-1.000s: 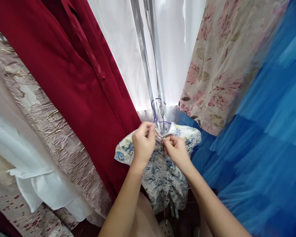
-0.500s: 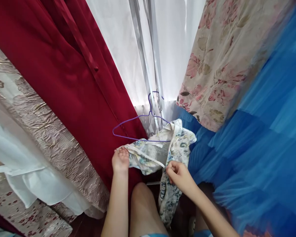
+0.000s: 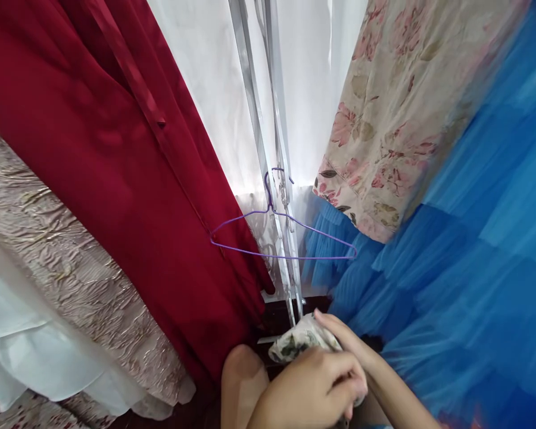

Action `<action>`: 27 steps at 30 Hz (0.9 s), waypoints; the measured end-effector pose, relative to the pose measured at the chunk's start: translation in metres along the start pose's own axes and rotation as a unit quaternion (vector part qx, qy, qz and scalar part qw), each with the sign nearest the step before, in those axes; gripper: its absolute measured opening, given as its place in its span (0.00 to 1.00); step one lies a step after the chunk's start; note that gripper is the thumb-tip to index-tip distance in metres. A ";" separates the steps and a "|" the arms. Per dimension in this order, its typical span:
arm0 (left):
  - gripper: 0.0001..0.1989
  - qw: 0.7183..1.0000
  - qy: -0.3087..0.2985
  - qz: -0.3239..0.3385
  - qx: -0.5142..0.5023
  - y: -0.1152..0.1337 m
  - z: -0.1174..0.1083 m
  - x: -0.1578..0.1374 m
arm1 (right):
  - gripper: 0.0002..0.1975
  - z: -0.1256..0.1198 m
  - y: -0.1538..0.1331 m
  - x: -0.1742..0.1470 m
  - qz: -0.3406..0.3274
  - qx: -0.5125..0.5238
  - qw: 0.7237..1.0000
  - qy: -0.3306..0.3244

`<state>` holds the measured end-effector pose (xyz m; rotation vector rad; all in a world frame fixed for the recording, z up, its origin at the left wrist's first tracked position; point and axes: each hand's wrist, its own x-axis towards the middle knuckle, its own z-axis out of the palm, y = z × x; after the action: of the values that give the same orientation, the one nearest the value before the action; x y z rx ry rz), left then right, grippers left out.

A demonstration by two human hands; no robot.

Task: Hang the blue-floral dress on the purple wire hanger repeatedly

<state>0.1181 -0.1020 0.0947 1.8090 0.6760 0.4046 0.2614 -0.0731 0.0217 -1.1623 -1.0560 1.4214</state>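
Note:
My left hand (image 3: 319, 378) crosses low in front of me, its fingers curled in. Behind it, my right hand (image 3: 346, 336) grips a bunched garment (image 3: 301, 336), white with a green and dark floral print. Part of the garment is hidden by my left hand, and whether those curled fingers pinch some of its cloth is not clear. Above both hands a purple wire hanger (image 3: 286, 257) hangs bare on the grey metal poles (image 3: 254, 95).
Long red cloth (image 3: 116, 179) hangs on the left, beside textured pinkish fabric (image 3: 93, 286) and white fabric (image 3: 49, 357). To the right are a pink floral garment (image 3: 375, 143) and blue tulle (image 3: 473, 268). A white curtain (image 3: 196, 71) hangs behind the poles. My knee (image 3: 243, 369) shows below.
The floral garment has come off the purple hanger and moved down toward me, now bunched. My left hand has swung right, across in front of the right hand.

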 end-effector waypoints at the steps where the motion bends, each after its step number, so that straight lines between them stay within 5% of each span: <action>1: 0.07 0.999 0.029 0.002 0.021 0.002 0.000 -0.004 | 0.10 0.001 -0.002 -0.004 0.034 0.046 0.998 -0.018; 5: 0.15 0.953 0.287 0.093 -0.038 -0.008 -0.013 -0.011 | 0.06 -0.005 -0.018 -0.022 0.157 0.109 0.966 -0.172; 6: 0.17 0.949 0.293 0.106 -0.049 -0.015 -0.015 -0.011 | 0.06 -0.008 -0.026 -0.026 0.168 0.072 0.958 -0.220; 10: 0.28 0.988 0.118 0.039 -0.091 -0.049 -0.005 -0.008 | 0.06 -0.029 -0.072 -0.037 0.088 -0.127 0.926 -0.343; 15: 0.22 0.981 0.156 0.015 -0.118 -0.078 0.001 -0.004 | 0.09 -0.067 -0.133 -0.028 -0.077 -0.284 0.937 -0.187; 18: 0.19 0.960 0.276 0.026 -0.049 -0.072 -0.026 -0.006 | 0.10 -0.095 -0.164 0.006 -0.159 -0.319 0.930 -0.085; 21: 0.19 0.945 0.321 0.055 -0.043 -0.055 -0.059 -0.014 | 0.07 -0.104 -0.183 0.057 -0.239 -0.277 0.931 -0.022; 27: 0.09 0.947 0.314 0.054 -0.033 -0.031 -0.124 -0.052 | 0.14 -0.061 -0.169 0.120 -0.145 -0.102 0.970 -0.164</action>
<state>-0.0013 -0.0350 0.1093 1.6518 0.9820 1.0925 0.3400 0.0723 0.1605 -0.8829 -1.5689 1.3194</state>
